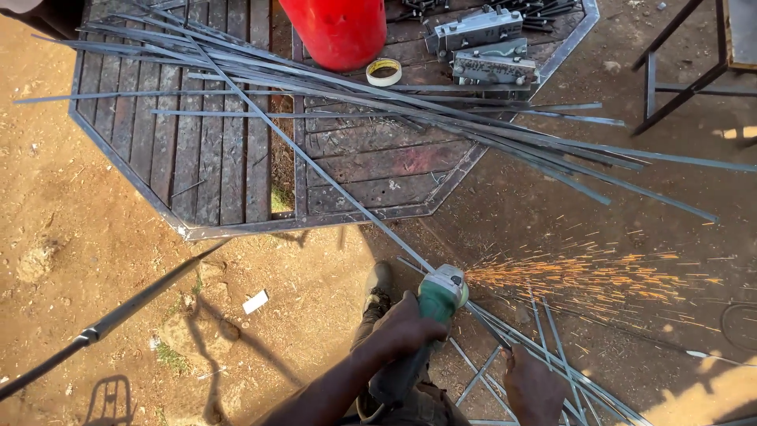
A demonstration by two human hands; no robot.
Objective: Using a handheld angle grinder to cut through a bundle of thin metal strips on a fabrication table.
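The left hand (pixel 406 323) is closed around a green grinder (pixel 438 296), with orange sparks (pixel 583 276) flying out past its head. The right hand (pixel 532 386) presses flat on thin metal strips (pixel 552 347) lying on the ground just beside the grinder.

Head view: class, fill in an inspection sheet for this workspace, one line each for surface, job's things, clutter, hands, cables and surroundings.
Surface: bare dirt ground; slatted metal platform lying on it.
Job's things: green angle grinder throwing sparks off a long flat metal strip; cut strips on the ground.
Clutter: pile of strips, tape roll, red drum, two metal tools, white scrap.
Hands: left hand grips the grinder; right hand on the cut strips.
Cables: dark loop at right, unclear.
Surroundings: metal frame legs; dark pole.
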